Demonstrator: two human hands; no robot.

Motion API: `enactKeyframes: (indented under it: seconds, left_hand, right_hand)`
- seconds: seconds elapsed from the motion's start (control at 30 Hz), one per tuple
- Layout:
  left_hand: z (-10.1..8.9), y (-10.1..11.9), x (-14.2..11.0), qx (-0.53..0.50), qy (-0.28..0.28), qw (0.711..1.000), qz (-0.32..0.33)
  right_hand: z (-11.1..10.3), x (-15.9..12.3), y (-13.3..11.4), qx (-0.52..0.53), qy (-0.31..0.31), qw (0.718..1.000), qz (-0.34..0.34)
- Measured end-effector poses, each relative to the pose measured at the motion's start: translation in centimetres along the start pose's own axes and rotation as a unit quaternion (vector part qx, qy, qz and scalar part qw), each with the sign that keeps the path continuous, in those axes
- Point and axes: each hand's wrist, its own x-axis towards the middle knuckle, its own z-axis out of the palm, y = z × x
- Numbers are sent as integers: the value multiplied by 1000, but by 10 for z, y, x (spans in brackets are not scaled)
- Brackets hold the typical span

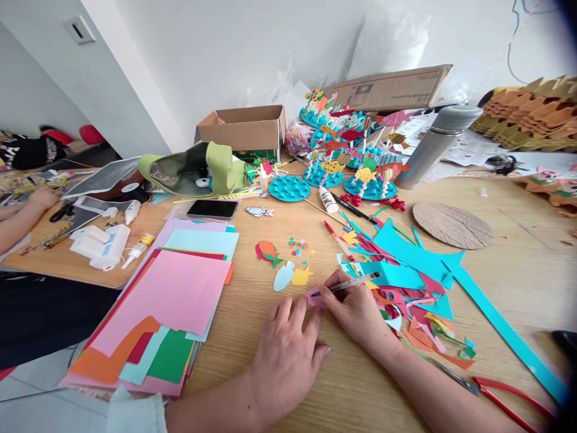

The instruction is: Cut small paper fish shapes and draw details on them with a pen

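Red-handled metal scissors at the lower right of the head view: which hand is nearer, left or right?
Right. The right hand, holding a silver pen, is up and left of the red-handled metal scissors; the left hand rests farther left on the wooden table.
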Motion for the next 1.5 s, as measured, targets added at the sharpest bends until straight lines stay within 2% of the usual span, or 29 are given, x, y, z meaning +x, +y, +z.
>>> enactKeyframes:
  seconds: [1.5]
  left_hand:
    - [0,-1,0,-3,0,1000,3]
  right_hand:
    - [-1,0,-1,12,-10,1000,6]
